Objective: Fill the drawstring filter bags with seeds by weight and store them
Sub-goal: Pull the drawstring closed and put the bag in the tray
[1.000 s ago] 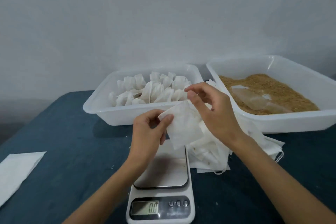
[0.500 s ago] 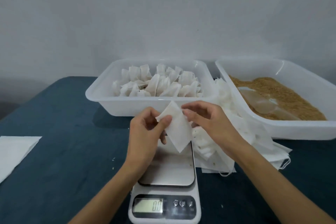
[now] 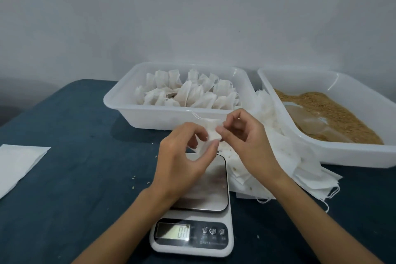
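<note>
An empty white filter bag (image 3: pixel 211 135) hangs above the digital scale (image 3: pixel 201 197), its drawstring trailing to the upper left. My left hand (image 3: pixel 182 161) pinches the bag's left edge and my right hand (image 3: pixel 246 139) pinches its right edge. The scale's plate is bare and its display shows zero. A pile of empty bags (image 3: pixel 285 156) lies to the right of the scale. Behind it, a white tub (image 3: pixel 128 109) holds several filled bags (image 3: pixel 188 92). A second white tub (image 3: pixel 353 156) at the right holds brown seeds (image 3: pixel 325 109) with a clear scoop lying on them.
The dark blue table (image 3: pixel 75 178) carries a folded white sheet (image 3: pixel 17 165) at its left edge. A few loose seeds (image 3: pixel 137 182) lie left of the scale. A grey wall stands behind the tubs.
Both hands have drawn the bag lower and closer together above the scale. The bag, held flat before, now sits bunched between my fingertips. The view has tilted down slightly.
</note>
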